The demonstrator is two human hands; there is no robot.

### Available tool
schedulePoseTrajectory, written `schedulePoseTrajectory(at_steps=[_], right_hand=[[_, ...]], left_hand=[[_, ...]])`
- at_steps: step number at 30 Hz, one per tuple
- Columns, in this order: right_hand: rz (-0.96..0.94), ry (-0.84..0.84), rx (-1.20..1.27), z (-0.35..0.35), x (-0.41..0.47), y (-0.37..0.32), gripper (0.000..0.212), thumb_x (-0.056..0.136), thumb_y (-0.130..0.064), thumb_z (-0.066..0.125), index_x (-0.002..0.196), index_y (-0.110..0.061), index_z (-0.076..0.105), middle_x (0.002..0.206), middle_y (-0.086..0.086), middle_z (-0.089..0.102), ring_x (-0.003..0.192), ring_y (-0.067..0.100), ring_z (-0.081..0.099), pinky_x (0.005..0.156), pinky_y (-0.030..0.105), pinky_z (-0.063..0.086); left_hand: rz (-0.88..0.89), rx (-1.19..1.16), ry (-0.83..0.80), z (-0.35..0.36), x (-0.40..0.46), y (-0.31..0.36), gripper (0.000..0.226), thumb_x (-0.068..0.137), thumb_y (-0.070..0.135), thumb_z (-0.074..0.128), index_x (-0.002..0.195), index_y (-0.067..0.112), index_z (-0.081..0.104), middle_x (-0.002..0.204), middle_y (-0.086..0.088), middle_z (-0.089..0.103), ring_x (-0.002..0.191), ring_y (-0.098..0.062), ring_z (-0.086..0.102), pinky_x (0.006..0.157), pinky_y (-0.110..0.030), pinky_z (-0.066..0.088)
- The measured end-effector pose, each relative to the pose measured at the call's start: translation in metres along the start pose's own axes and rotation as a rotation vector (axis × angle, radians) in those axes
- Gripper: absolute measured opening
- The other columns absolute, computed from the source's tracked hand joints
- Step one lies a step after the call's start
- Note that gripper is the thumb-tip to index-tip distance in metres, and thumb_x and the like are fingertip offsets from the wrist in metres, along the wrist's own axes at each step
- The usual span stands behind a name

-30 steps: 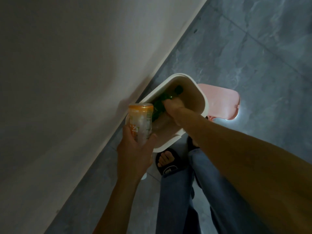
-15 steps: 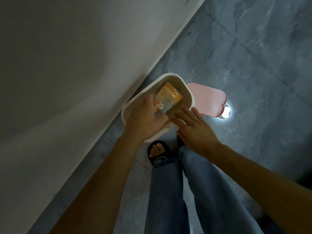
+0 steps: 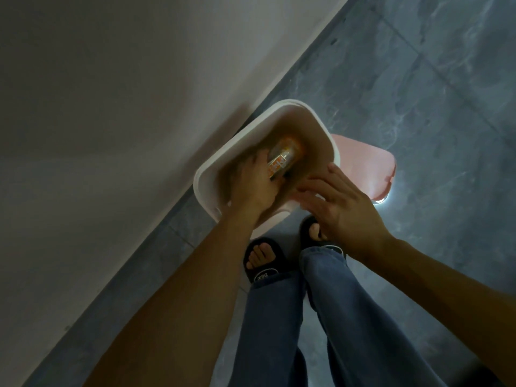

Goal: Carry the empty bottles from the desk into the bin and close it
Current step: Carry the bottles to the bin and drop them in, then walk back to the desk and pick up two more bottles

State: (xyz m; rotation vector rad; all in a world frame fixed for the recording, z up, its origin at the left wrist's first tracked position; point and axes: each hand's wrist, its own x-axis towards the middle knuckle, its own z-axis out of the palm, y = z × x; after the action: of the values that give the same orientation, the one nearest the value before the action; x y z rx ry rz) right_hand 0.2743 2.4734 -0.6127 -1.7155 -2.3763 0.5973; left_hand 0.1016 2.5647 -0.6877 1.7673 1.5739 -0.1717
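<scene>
A white bin (image 3: 220, 157) stands open on the floor against the wall. Its pink lid (image 3: 363, 160) hangs swung back on the far right side. My left hand (image 3: 257, 188) reaches down inside the bin, its fingers wrapped around an orange-labelled bottle (image 3: 284, 157) that lies tilted deep in the bin. Over the bin's near right rim hovers my right hand (image 3: 335, 202), fingers spread and holding nothing. The bottom of the bin is hidden by the bottle and my left hand.
A pale wall (image 3: 111, 107) runs diagonally along the left of the bin. Grey tiled floor (image 3: 418, 79) spreads to the right. My feet in black sandals (image 3: 264, 261) and jeans legs stand just in front of the bin. A bright light reflection (image 3: 381, 201) shows under the lid.
My right hand came out of the bin and now hovers empty at its rim. My left hand carried the orange bottle from above the rim down into the bin.
</scene>
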Motion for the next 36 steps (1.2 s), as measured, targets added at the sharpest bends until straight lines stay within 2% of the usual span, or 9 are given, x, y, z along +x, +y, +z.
schedulePoseTrajectory(at_steps=[6,11,14,17,21,25,27,32,36], right_hand=[[0.001,-0.023,0.025,0.005,-0.001,0.004,0.036,0.087,-0.017,0.061,0.12,-0.014,0.073,0.118,0.012,0.071,0.117,0.033,0.063,0.111,0.05,0.043],[0.007,-0.052,-0.011,0.003,0.0,0.001,0.033,0.091,-0.017,0.059,0.121,-0.013,0.073,0.121,0.011,0.07,0.119,0.031,0.062,0.116,0.047,0.037],[0.047,-0.145,-0.004,-0.006,0.003,-0.005,0.032,0.093,-0.015,0.061,0.124,-0.013,0.07,0.126,0.011,0.067,0.124,0.03,0.058,0.114,0.045,0.041],[0.127,-0.249,0.024,-0.025,0.006,-0.02,0.041,0.091,-0.011,0.064,0.132,-0.011,0.063,0.134,0.011,0.062,0.127,0.029,0.054,0.103,0.041,0.05],[0.276,-0.367,0.107,-0.074,-0.006,-0.05,0.045,0.096,-0.02,0.052,0.141,-0.021,0.049,0.142,0.006,0.056,0.12,0.028,0.06,0.085,0.041,0.056],[0.412,-0.519,0.206,-0.146,-0.039,-0.079,0.03,0.102,-0.032,0.04,0.127,-0.03,0.056,0.128,0.001,0.065,0.108,0.025,0.065,0.089,0.038,0.054],[0.4,-0.582,0.164,-0.187,-0.061,-0.095,0.028,0.101,-0.036,0.038,0.119,-0.032,0.059,0.12,0.0,0.068,0.103,0.023,0.066,0.086,0.035,0.052],[0.522,-0.64,0.178,-0.284,-0.113,-0.138,0.031,0.102,-0.035,0.042,0.127,-0.033,0.06,0.127,0.001,0.068,0.108,0.022,0.067,0.092,0.036,0.052],[0.589,-0.648,0.156,-0.354,-0.154,-0.171,0.029,0.103,-0.034,0.046,0.126,-0.027,0.062,0.117,0.006,0.073,0.1,0.024,0.07,0.086,0.036,0.053]], left_hand=[[-0.004,0.108,0.145,0.011,0.005,-0.001,0.076,0.083,0.028,0.074,0.149,0.023,0.037,0.147,-0.007,0.048,0.138,-0.031,0.043,0.113,-0.051,0.038],[-0.034,0.087,0.159,0.01,-0.012,0.005,0.063,0.086,0.025,0.068,0.144,0.018,0.044,0.147,-0.007,0.046,0.14,-0.029,0.039,0.113,-0.047,0.038],[-0.095,-0.033,0.084,-0.004,-0.028,0.007,0.051,0.089,0.027,0.063,0.137,0.022,0.049,0.14,-0.003,0.052,0.13,-0.025,0.048,0.105,-0.044,0.044],[-0.096,-0.184,0.036,-0.032,-0.059,0.014,0.033,0.093,0.024,0.061,0.126,0.022,0.058,0.126,-0.001,0.063,0.109,-0.017,0.061,0.093,-0.042,0.054],[-0.101,-0.224,0.063,-0.079,-0.133,0.027,0.025,0.098,0.027,0.057,0.121,0.023,0.064,0.111,0.003,0.069,0.092,-0.008,0.061,0.074,-0.026,0.049],[-0.229,-0.204,-0.069,-0.129,-0.224,0.047,0.017,0.099,0.03,0.054,0.112,0.027,0.065,0.089,0.013,0.061,0.076,-0.004,0.058,0.058,-0.019,0.043],[-0.252,-0.148,-0.136,-0.156,-0.274,0.059,0.014,0.1,0.031,0.051,0.102,0.026,0.064,0.087,0.01,0.061,0.077,-0.009,0.058,0.061,-0.026,0.045],[-0.352,-0.126,-0.227,-0.217,-0.393,0.082,0.023,0.096,0.032,0.049,0.08,0.021,0.06,0.079,0.0,0.067,0.073,-0.019,0.064,0.067,-0.041,0.055],[-0.391,-0.161,-0.245,-0.266,-0.465,0.102,0.028,0.094,0.025,0.048,0.068,0.016,0.054,0.072,-0.01,0.065,0.064,-0.02,0.06,0.063,-0.043,0.054]])
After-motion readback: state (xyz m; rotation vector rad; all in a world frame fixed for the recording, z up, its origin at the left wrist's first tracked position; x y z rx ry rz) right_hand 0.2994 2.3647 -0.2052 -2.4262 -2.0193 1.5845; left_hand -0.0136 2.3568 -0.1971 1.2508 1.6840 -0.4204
